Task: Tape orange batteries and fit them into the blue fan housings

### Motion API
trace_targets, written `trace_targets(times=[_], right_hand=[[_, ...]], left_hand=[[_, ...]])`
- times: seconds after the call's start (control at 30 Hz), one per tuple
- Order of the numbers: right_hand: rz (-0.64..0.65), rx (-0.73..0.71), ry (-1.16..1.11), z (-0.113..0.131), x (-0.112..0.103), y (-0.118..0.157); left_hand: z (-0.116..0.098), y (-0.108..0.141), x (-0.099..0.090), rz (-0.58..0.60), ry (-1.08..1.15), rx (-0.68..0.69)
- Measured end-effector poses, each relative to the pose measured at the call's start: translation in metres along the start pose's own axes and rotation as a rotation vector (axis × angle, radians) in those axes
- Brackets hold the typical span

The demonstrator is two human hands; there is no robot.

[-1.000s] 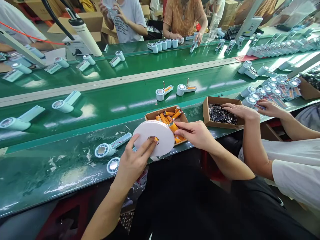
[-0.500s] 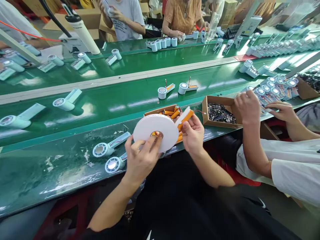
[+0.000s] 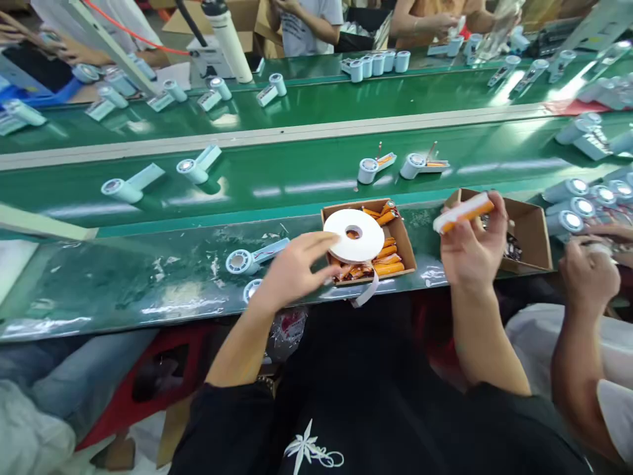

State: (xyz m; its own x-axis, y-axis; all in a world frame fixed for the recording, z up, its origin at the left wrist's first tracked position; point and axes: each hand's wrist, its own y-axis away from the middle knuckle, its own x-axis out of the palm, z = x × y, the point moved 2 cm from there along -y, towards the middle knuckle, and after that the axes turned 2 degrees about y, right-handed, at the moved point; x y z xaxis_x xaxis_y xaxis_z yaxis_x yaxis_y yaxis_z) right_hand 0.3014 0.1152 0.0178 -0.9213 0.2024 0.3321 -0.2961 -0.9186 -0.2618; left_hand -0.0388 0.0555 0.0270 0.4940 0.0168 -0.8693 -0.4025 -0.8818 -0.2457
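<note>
My right hand [image 3: 472, 247] grips an orange battery [image 3: 467, 212] with a white strip along its top, held up over the bench's front edge. The fingers of my left hand [image 3: 299, 267] are apart and hold nothing, just left of a white tape roll [image 3: 354, 235]. That roll lies flat on a cardboard box [image 3: 410, 254] of orange batteries [image 3: 388, 269], its loose end hanging over the box's front. Left of my left hand lies a light blue fan-like housing [image 3: 241, 262]; a second one [image 3: 251, 290] is partly hidden behind my left hand.
A second cardboard box [image 3: 537, 237] with dark parts stands behind my right hand. Beside it, a co-worker's hands [image 3: 591, 267] work near several blue housings [image 3: 578, 208]. More housings lie on the green belt [image 3: 297, 158]. People sit across the belt.
My left hand has let go of the tape roll, which now rests on the battery box. My right hand has moved right with the battery, away from the roll. The view has shifted.
</note>
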Motion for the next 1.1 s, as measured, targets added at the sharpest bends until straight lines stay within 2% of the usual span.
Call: trace_targets(times=[0.07,0.1,0.2,0.27,0.33,0.4,0.47,0.57,0.67,0.77,0.87,1.0,1.1], right_hand=[[-0.058,0.01,0.04,-0.005,-0.022,0.02],[-0.101,0.025,0.072,-0.007,-0.036,0.028],[-0.201,0.11,0.187,-0.011,-0.074,0.042],[-0.226,0.138,0.231,-0.012,-0.086,0.043],[-0.199,0.137,0.214,-0.012,-0.082,0.035],[-0.122,0.107,0.163,-0.013,-0.062,0.019],[-0.005,0.05,0.113,-0.013,-0.028,-0.002],[0.2,-0.027,0.085,-0.018,0.03,-0.034],[0.381,-0.023,0.122,-0.032,0.08,-0.063],[0.516,0.04,0.187,-0.058,0.115,-0.092],[0.628,0.068,0.327,-0.088,0.147,-0.121],[0.779,-0.013,0.736,-0.125,0.189,-0.148],[1.009,-0.16,1.17,-0.144,0.21,-0.153]], left_hand=[[0.038,0.022,-0.02,-0.043,-0.132,-0.216],[0.056,0.037,-0.026,-0.008,-0.231,-0.319],[0.093,0.076,-0.035,0.263,-0.467,-0.51],[0.105,0.079,-0.037,0.364,-0.542,-0.53],[0.111,0.056,-0.038,0.336,-0.578,-0.437],[0.117,0.008,-0.037,0.251,-0.573,-0.271],[0.128,-0.053,-0.033,0.196,-0.527,-0.114],[0.151,-0.141,-0.016,0.264,-0.436,-0.011],[0.173,-0.197,0.006,0.364,-0.405,-0.02],[0.189,-0.222,0.018,0.425,-0.372,-0.093],[0.2,-0.231,0.015,0.451,-0.303,-0.164],[0.204,-0.231,0.009,0.384,-0.221,-0.227],[0.203,-0.23,0.014,0.305,-0.186,-0.276]])
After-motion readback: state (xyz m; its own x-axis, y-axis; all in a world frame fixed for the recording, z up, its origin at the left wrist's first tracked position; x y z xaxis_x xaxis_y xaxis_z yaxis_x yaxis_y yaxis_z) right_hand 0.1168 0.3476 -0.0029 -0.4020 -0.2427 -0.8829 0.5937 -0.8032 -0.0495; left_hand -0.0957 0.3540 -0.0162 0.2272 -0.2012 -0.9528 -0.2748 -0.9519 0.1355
